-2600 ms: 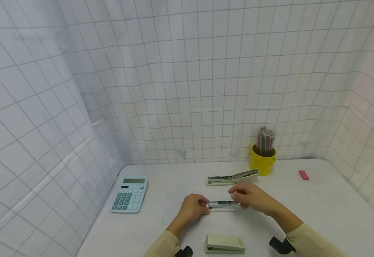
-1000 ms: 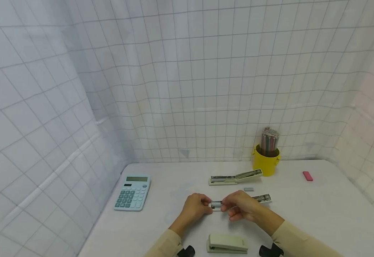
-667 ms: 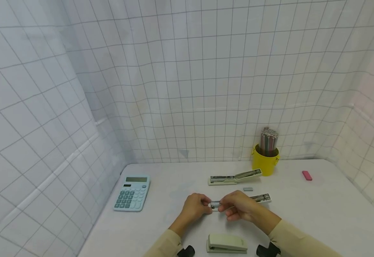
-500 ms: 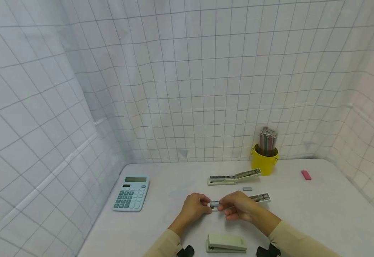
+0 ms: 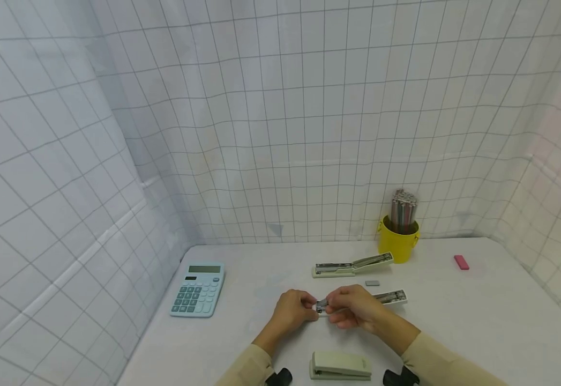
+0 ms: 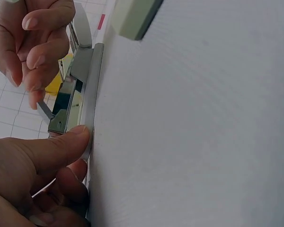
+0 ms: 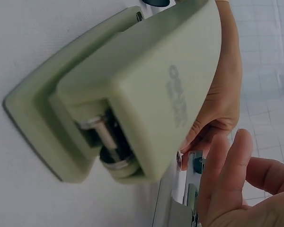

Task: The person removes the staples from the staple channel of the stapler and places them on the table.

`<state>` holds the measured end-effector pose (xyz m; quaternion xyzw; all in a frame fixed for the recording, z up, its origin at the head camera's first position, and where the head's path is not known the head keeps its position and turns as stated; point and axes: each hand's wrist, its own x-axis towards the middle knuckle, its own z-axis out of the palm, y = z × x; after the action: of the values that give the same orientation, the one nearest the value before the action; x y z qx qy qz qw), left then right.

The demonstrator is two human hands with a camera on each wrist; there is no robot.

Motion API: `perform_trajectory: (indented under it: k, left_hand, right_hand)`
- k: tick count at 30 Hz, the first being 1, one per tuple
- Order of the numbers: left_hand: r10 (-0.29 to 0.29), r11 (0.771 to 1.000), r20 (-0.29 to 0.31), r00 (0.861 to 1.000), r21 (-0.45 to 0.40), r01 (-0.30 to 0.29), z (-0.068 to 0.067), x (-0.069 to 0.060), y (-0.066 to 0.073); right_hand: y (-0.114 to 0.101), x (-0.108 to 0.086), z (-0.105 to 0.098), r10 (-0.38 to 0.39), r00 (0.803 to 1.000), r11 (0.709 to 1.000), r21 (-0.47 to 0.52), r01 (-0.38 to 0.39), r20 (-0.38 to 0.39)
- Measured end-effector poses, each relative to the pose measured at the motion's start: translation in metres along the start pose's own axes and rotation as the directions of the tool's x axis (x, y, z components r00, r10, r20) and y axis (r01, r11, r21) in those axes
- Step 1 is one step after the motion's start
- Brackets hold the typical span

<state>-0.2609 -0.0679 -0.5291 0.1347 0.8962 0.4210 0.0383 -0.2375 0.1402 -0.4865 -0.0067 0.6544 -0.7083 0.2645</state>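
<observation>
A white stapler [image 5: 391, 297] lies with its top swung back to the right. My left hand [image 5: 292, 315] grips the front end of its base, the thumb on the near side in the left wrist view. My right hand [image 5: 356, 307] is over the stapler's metal magazine [image 6: 66, 101]. Its fingertips pinch a short grey strip [image 6: 45, 111], seemingly staples, tilted up at the magazine's front end. The right hand hides the stapler's middle in the head view. Another small grey staple strip [image 5: 372, 283] rests on the table just behind.
A closed pale green stapler [image 5: 340, 365] lies nearest me, large in the right wrist view. Behind the hands is an opened pale green stapler [image 5: 333, 269]. A yellow bucket [image 5: 396, 245] of pencils, a pink eraser [image 5: 461, 262] and a blue calculator [image 5: 198, 289] stand around.
The right hand has moved left along the white stapler, whose opened top now shows. Just now the grey strip at the front has tilted up. The left hand keeps its place.
</observation>
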Motion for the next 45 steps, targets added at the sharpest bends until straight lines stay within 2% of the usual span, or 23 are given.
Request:
perform_trajectory:
  k: [6,14,22,30,34,36,39,42,45]
  left_hand:
    - [-0.001,1.000,0.006,1.000,-0.009,0.001,-0.001,0.000,-0.001]
    - [0.007,1.000,0.004,1.000,-0.002,-0.007,-0.001,0.001,-0.003]
    - [0.003,1.000,0.010,1.000,-0.012,-0.003,-0.001,-0.001,-0.002]
    - [-0.003,1.000,0.008,1.000,-0.004,0.003,-0.003,0.000,0.000]
    - [-0.011,1.000,0.008,1.000,0.004,0.011,-0.002,0.000,0.000]
    - [-0.017,1.000,0.007,1.000,0.004,0.017,-0.002,0.000,0.000]
    - [-0.016,1.000,0.003,1.000,-0.001,0.016,-0.002,0.000,0.000]
    - [-0.016,1.000,0.002,1.000,-0.007,0.016,-0.001,-0.001,0.000]
    - [-0.007,1.000,-0.001,1.000,-0.012,0.007,-0.001,-0.002,0.001]
  right_hand:
    - [0.000,0.008,0.006,-0.046,0.999,0.995,-0.088,0.044,-0.013]
    - [0.002,0.014,0.014,-0.109,0.992,0.982,-0.159,0.098,-0.064]
    - [0.006,0.023,0.020,-0.169,0.985,0.926,-0.349,0.144,-0.042]
    - [0.007,0.024,0.020,-0.228,0.972,0.892,-0.411,0.185,-0.057]
    - [0.005,0.020,0.014,-0.287,0.956,0.875,-0.423,0.237,-0.059]
    - [0.002,0.017,0.010,-0.307,0.950,0.880,-0.399,0.259,-0.061]
    - [-0.003,0.009,0.002,-0.315,0.946,0.903,-0.329,0.276,-0.072]
    - [-0.007,-0.002,-0.007,-0.299,0.950,0.929,-0.257,0.267,-0.092]
    - [-0.009,-0.014,-0.017,-0.283,0.953,0.942,-0.217,0.256,-0.107]
